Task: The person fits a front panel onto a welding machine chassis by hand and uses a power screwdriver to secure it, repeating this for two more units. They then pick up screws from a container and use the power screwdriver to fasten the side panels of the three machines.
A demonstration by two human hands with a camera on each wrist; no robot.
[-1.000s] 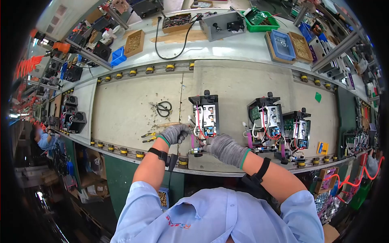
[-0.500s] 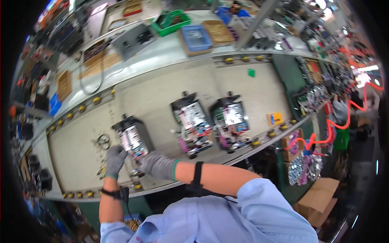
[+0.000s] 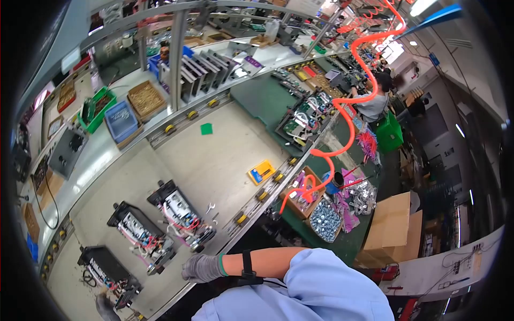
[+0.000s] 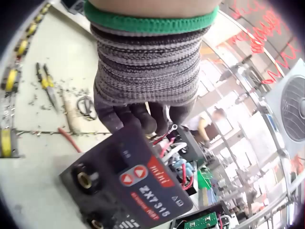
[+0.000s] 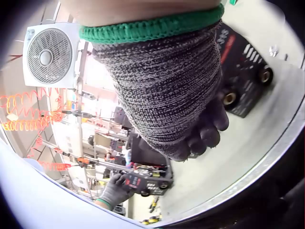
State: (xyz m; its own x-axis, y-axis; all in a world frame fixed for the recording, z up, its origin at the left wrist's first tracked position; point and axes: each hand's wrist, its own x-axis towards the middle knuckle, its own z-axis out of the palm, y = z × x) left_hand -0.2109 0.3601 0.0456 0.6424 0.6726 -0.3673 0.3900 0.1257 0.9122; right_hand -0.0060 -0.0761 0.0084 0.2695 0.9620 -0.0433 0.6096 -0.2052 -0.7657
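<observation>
My gloved left hand (image 3: 107, 307) is at the near end of the leftmost open-cased welding machine (image 3: 96, 258). In the left wrist view its fingers (image 4: 145, 121) bend over the top edge of the dark front panel (image 4: 138, 183), marked ZX7 315. The right wrist view also shows that left hand (image 5: 116, 190) on the panel's side. My gloved right hand (image 3: 202, 268) is apart from that machine, near the bench's front edge, right of the middle welding machine (image 3: 142, 235). Its fingers (image 5: 209, 136) hang loosely bent with nothing seen in them; the palm is hidden.
A third welding machine (image 3: 182, 214) stands further right, by small metal pieces (image 3: 211, 207). A yellow box (image 3: 261, 172) lies near the rollers. Pliers (image 4: 46, 83) and scissors (image 4: 86, 107) lie left. An orange coiled hose (image 3: 350, 131) hangs over parts boxes (image 3: 325, 219).
The head view has swung to the right. My right hand has left the leftmost welding machine and moved right; my left hand has come onto that machine's front end.
</observation>
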